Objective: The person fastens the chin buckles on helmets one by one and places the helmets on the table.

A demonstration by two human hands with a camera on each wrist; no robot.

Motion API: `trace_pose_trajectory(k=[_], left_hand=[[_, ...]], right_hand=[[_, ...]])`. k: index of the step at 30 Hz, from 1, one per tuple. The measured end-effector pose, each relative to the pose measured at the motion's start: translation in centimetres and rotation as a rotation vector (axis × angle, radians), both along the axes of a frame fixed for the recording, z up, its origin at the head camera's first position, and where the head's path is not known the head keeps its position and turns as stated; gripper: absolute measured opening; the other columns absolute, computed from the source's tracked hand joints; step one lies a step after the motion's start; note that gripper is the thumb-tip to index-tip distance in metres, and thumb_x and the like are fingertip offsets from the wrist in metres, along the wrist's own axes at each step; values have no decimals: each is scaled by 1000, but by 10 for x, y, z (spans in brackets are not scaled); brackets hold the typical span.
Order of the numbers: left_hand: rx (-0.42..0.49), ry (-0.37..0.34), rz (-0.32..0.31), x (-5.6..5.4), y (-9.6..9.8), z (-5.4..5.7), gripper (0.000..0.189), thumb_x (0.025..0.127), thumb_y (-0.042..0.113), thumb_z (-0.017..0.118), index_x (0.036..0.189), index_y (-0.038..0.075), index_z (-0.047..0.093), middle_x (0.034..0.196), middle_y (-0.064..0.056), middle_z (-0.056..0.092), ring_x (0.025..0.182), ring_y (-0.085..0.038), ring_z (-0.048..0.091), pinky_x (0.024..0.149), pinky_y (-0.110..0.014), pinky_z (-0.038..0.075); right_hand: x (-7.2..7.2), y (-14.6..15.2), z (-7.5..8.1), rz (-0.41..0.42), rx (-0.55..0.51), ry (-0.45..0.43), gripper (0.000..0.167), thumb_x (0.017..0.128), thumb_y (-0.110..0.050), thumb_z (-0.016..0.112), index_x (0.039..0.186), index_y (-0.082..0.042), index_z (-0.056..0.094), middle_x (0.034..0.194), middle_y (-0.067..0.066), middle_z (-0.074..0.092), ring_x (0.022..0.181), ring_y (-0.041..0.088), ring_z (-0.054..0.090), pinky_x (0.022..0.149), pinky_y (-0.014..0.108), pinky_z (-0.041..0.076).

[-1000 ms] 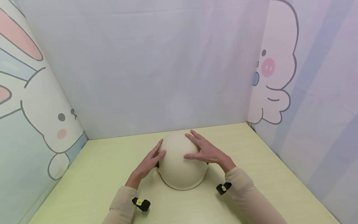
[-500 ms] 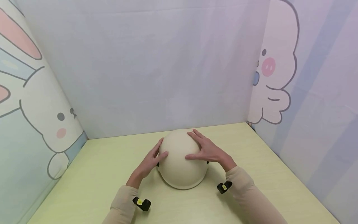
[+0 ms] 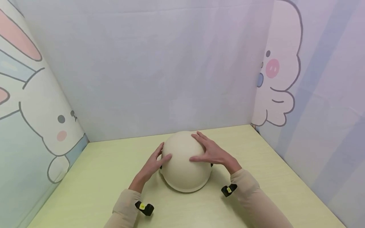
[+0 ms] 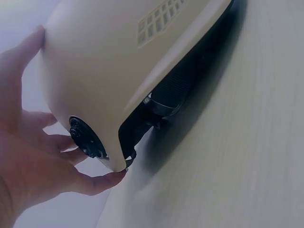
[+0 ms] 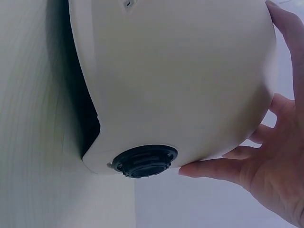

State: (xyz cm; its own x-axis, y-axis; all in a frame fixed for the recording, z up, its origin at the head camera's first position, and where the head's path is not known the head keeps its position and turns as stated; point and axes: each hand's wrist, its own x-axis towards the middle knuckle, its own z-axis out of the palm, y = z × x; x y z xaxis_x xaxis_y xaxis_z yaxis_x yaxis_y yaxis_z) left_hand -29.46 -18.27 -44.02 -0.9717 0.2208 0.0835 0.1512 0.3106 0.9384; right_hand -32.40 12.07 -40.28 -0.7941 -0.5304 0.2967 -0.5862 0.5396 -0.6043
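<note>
A cream helmet (image 3: 185,167) stands dome up on the table, its rim toward the wearer. My left hand (image 3: 151,163) holds its left side, thumb on the dome and fingers round the far side. In the left wrist view one fingertip meets the lower corner of the rim, near a round black knob (image 4: 86,137); a grille of vents (image 4: 159,21) and black lining show too. From the other side my right hand (image 3: 213,152) grips the dome with fingers spread. In the right wrist view one fingertip lies close beside another black knob (image 5: 146,161).
The pale wooden table (image 3: 114,177) runs back to a plain grey-white wall (image 3: 159,72). Side walls carry cartoon prints, a rabbit (image 3: 48,126) on the left and a pig-nosed figure (image 3: 280,72) on the right. Black wrist cameras (image 3: 144,208) hang at both sleeves.
Both hands stay on the helmet. The left thumb lies slightly farther onto the dome, and the left fingertips have shifted a little outward. The helmet has barely moved.
</note>
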Motion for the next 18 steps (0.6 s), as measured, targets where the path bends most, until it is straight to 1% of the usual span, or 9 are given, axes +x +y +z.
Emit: trace_pose_trajectory(k=[2, 5, 8, 11, 14, 18], left_hand=[[-4, -16, 22, 1, 0, 0, 88, 94, 43, 67, 162, 17, 17, 163, -14, 21, 148, -37, 20, 113, -62, 25], [-3, -16, 37, 2, -1, 0, 88, 93, 45, 67, 161, 16, 19, 161, -17, 24, 147, -38, 23, 111, -62, 27], [11, -9, 27, 0, -2, -1, 84, 94, 44, 67, 160, 16, 24, 158, -17, 31, 146, -36, 26, 112, -62, 27], [24, 0, 10, -1, -2, 1, 82, 95, 41, 66, 159, 13, 24, 156, -18, 36, 145, -36, 29, 113, -61, 25], [34, 6, 2, -1, -2, 2, 79, 96, 39, 66, 158, 12, 25, 155, -19, 37, 145, -36, 30, 113, -62, 24], [36, 5, 4, -1, -1, 3, 73, 96, 37, 66, 156, 14, 31, 154, -19, 38, 143, -36, 32, 112, -62, 26]], right_hand=[[0, 0, 0, 4, -3, -7, 101, 75, -63, 79, 157, -25, 34, 165, 13, 16, 146, 38, 26, 105, 56, 40], [0, 1, 1, 5, -6, -13, 101, 75, -63, 79, 157, -25, 34, 165, 12, 15, 147, 37, 25, 106, 55, 39], [-1, 2, 2, 6, -10, -12, 101, 75, -62, 79, 157, -24, 34, 165, 13, 16, 148, 36, 23, 107, 56, 38], [-2, 3, 3, 5, -10, -17, 101, 76, -62, 79, 157, -25, 33, 165, 13, 16, 149, 34, 21, 108, 55, 36], [-3, 4, 3, 5, -15, -23, 101, 76, -60, 80, 157, -25, 33, 165, 13, 16, 149, 34, 21, 108, 55, 36], [-3, 5, 1, 6, -22, -31, 100, 76, -60, 80, 158, -26, 33, 165, 12, 15, 148, 35, 21, 107, 56, 37]])
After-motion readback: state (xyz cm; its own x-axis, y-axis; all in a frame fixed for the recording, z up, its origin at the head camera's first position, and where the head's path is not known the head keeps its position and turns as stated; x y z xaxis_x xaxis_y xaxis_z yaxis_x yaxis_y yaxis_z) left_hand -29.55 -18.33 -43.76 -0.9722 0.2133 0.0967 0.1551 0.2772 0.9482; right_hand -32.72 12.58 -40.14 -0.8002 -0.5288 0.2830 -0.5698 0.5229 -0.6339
